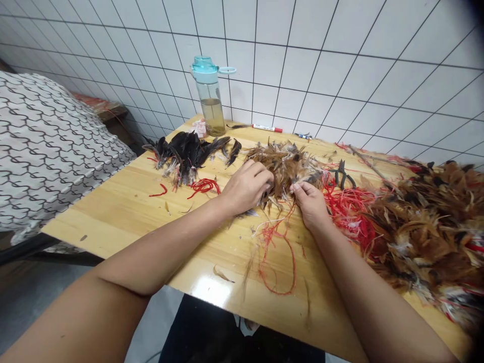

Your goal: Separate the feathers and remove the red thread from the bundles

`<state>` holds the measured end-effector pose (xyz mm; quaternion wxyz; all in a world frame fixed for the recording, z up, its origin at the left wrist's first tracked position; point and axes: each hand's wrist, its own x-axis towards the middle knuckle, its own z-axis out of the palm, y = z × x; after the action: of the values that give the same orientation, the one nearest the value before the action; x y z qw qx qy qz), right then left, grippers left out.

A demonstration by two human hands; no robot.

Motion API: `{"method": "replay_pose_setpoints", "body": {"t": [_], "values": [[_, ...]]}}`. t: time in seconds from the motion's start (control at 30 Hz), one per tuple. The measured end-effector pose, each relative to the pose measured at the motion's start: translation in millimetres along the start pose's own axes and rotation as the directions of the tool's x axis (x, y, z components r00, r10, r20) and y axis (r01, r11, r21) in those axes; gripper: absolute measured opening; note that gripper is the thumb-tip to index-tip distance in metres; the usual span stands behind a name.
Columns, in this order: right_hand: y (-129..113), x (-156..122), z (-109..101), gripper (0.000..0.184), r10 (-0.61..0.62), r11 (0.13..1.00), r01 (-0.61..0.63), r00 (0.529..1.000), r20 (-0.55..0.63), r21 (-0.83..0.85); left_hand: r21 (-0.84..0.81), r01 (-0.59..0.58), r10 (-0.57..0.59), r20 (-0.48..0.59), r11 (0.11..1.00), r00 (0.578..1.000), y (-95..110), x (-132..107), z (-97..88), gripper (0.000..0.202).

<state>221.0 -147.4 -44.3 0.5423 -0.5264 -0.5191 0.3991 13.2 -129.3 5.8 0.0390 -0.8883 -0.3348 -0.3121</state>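
A pile of brown feathers (283, 160) lies in the middle of the wooden table. My left hand (248, 185) is at the pile's left side, fingers curled down into the feathers; what they grip is hidden. At the pile's front right, my right hand (310, 201) pinches thumb and forefinger together by some feather ends. Whatever is in that pinch is too small to name. Between my hands, a loose loop of red string (294, 262) trails toward the table's front edge.
Black feathers (185, 151) and red cord (204, 186) lie left. A bottle (212, 108) and a marker (266, 128) stand and lie by the tiled wall. Right are pliers (342, 176), tangled red string (351, 206) and a large brown feather heap (434, 227).
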Motion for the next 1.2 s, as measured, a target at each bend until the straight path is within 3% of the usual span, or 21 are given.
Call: {"method": "replay_pose_setpoints", "body": {"t": [0.17, 0.3, 0.4, 0.5, 0.57, 0.67, 0.77, 0.83, 0.97, 1.2], "values": [[1.8, 0.6, 0.1, 0.032, 0.006, 1.0, -0.005, 0.998, -0.056, 0.012, -0.026, -0.184, 0.185, 0.144, 0.983, 0.972, 8.7, -4.3, 12.6, 0.022], [-4.1, -4.1, 3.5, 0.028, -0.018, 0.999, 0.016, 0.999, -0.041, -0.036, 0.026, -0.209, 0.198, 0.231, 0.978, 0.953, 9.0, -8.6, 25.0, 0.024], [-6.8, -5.8, 4.5, 0.025, -0.029, 0.995, 0.026, 0.999, -0.03, -0.095, -0.017, -0.162, 0.161, 0.253, 0.987, 0.954, 6.3, -7.6, 24.8, 0.022], [-6.1, -5.4, 4.2, 0.024, -0.032, 0.991, 0.029, 0.999, -0.028, -0.128, -0.226, 0.021, 0.017, 0.167, 0.974, 0.986, 5.1, -3.4, 19.5, 0.017], [-4.9, -4.9, 3.9, 0.024, -0.04, 0.989, 0.035, 0.999, -0.028, -0.142, -0.43, 0.209, -0.159, 0.15, 0.878, 0.976, 6.1, -0.3, 16.9, 0.012], [-4.2, -4.8, 4.6, 0.025, -0.057, 0.986, 0.052, 0.998, -0.027, -0.159, -0.708, 0.454, -0.388, 0.269, 0.541, 0.882, 9.7, 2.6, 17.2, 0.01], [-4.8, -6.2, 7.0, 0.025, -0.077, 0.981, 0.075, 0.997, -0.007, -0.181, -0.845, 0.492, -0.448, 0.364, 0.21, 0.816, 12.8, 3.2, 21.6, 0.018], [-5.6, -7.6, 9.2, 0.023, -0.096, 0.976, 0.096, 0.995, 0.008, -0.198, -0.866, 0.489, -0.463, 0.395, 0.1, 0.794, 13.5, 2.9, 24.7, 0.021], [-7.7, -10.7, 13.1, 0.021, -0.145, 0.955, 0.153, 0.988, 0.05, -0.255, -0.859, 0.511, -0.464, 0.447, 0.014, 0.765, 12.7, 1.8, 28.2, 0.025], [-8.0, -12.8, 16.6, 0.021, -0.174, 0.94, 0.19, 0.981, 0.082, -0.283, -0.852, 0.521, -0.454, 0.446, 0.048, 0.771, 11.8, -0.1, 30.9, 0.026]]}}
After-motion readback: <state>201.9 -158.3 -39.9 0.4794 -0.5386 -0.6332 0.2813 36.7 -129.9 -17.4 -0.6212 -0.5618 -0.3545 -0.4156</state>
